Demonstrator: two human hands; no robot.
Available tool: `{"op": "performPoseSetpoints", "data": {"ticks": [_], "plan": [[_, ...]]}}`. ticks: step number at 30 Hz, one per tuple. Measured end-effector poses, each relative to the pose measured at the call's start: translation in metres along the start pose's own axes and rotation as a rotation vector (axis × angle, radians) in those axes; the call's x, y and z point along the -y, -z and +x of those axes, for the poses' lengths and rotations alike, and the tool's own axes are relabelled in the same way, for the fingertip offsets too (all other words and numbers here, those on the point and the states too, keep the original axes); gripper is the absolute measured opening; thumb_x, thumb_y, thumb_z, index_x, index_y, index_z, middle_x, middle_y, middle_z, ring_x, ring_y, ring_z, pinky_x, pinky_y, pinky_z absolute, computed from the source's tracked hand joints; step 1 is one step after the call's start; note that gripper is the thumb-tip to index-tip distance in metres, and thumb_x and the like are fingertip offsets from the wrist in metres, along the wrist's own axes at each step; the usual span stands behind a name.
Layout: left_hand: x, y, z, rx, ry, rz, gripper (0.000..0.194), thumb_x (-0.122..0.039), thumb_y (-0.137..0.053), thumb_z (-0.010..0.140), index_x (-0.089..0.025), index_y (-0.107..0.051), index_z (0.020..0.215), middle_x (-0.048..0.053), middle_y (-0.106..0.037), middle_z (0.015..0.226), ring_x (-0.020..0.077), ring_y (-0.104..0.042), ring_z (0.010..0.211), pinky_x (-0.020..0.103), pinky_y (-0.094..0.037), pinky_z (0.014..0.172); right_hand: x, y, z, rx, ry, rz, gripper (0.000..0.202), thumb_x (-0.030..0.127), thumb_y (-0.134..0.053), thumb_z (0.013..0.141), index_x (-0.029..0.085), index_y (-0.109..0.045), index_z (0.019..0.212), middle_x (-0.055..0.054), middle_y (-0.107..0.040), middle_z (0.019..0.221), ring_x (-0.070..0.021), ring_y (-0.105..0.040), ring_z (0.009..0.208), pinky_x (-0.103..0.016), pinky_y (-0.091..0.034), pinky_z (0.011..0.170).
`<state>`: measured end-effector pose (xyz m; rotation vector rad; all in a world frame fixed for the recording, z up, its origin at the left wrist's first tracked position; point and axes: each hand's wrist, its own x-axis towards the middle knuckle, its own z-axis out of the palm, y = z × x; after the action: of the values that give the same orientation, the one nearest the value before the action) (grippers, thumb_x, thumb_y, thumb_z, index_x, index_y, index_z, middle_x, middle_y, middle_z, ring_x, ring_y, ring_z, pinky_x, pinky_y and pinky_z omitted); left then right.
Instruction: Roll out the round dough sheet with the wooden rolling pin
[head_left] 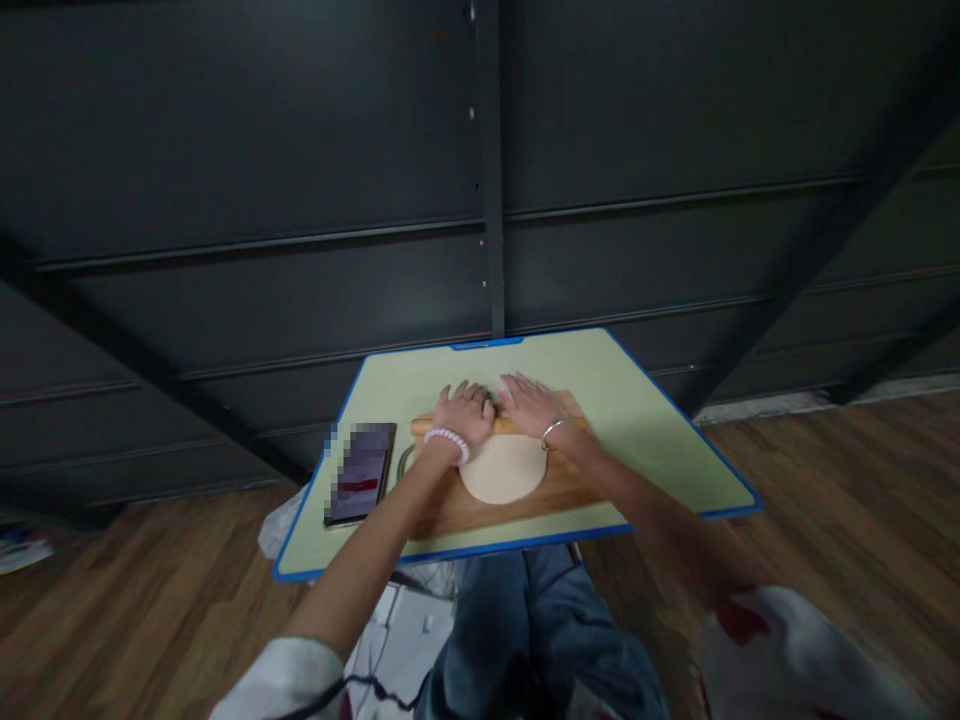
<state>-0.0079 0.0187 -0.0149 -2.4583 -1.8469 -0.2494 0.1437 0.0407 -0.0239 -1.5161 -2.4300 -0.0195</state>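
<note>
A wooden rolling pin (421, 427) lies crosswise over the far part of a pale, flat, rounded sheet of dough (504, 472). The dough rests on a wooden board (442, 515). My left hand (466, 412) lies palm down on the pin, its fingers stretched forward and slightly spread. Beside it, my right hand (529, 403) also rests on the pin, its fingers extended flat and angled inward. Much of the pin is hidden beneath both hands. Neither hand wraps round it, as far as I can see.
The board sits on a small pale-green table (660, 450) with a blue edge. A phone (364, 472) lies left of the board, near its metal handle (403, 462). Dark metal panels (360, 300) rise behind the table. White items (405, 640) are below, beside my legs.
</note>
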Motion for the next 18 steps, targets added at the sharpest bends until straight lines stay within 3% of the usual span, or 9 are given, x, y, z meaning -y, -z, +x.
{"op": "performPoseSetpoints", "data": {"ticks": [3,7,12,18], "plan": [[-0.007,-0.001,-0.025,-0.057,-0.014,0.022,0.042,-0.032,-0.029,0.094,-0.016,-0.059,0.118,0.011,-0.051,0.137,0.0244,-0.037,0.133,0.045,-0.027,0.109,0.018,0.006,-0.033,-0.056,0.030,-0.005,0.048,0.038,-0.029,0.098,0.009,-0.048,0.131,-0.017,-0.051,0.136,-0.0241,-0.042,0.130,-0.039,-0.030,0.108],[-0.010,0.001,-0.059,-0.108,-0.098,-0.014,0.047,-0.030,-0.030,0.093,-0.012,-0.045,0.135,0.012,-0.040,0.146,0.0235,-0.031,0.137,0.042,-0.026,0.111,0.043,0.009,-0.073,-0.185,0.002,0.009,0.051,0.039,-0.027,0.098,0.007,-0.050,0.131,-0.018,-0.052,0.135,-0.0249,-0.043,0.129,-0.041,-0.029,0.110],[-0.002,0.001,-0.090,-0.064,-0.224,-0.066,0.049,-0.034,-0.027,0.096,-0.020,-0.032,0.143,0.006,-0.037,0.148,0.0210,-0.025,0.139,0.046,-0.019,0.114,0.068,0.010,-0.109,-0.203,0.008,0.060,0.049,0.033,-0.035,0.097,0.003,-0.047,0.133,-0.019,-0.047,0.139,-0.0262,-0.037,0.133,-0.043,-0.027,0.112],[0.006,-0.003,-0.129,-0.010,-0.229,-0.077,0.054,-0.041,-0.027,0.097,-0.023,-0.021,0.148,0.006,-0.027,0.153,0.0224,-0.014,0.143,0.051,-0.010,0.115,0.095,0.010,-0.150,-0.192,0.036,0.058,0.048,0.019,-0.036,0.093,0.000,-0.042,0.137,-0.021,-0.041,0.143,-0.0279,-0.034,0.135,-0.043,-0.029,0.113]]}}
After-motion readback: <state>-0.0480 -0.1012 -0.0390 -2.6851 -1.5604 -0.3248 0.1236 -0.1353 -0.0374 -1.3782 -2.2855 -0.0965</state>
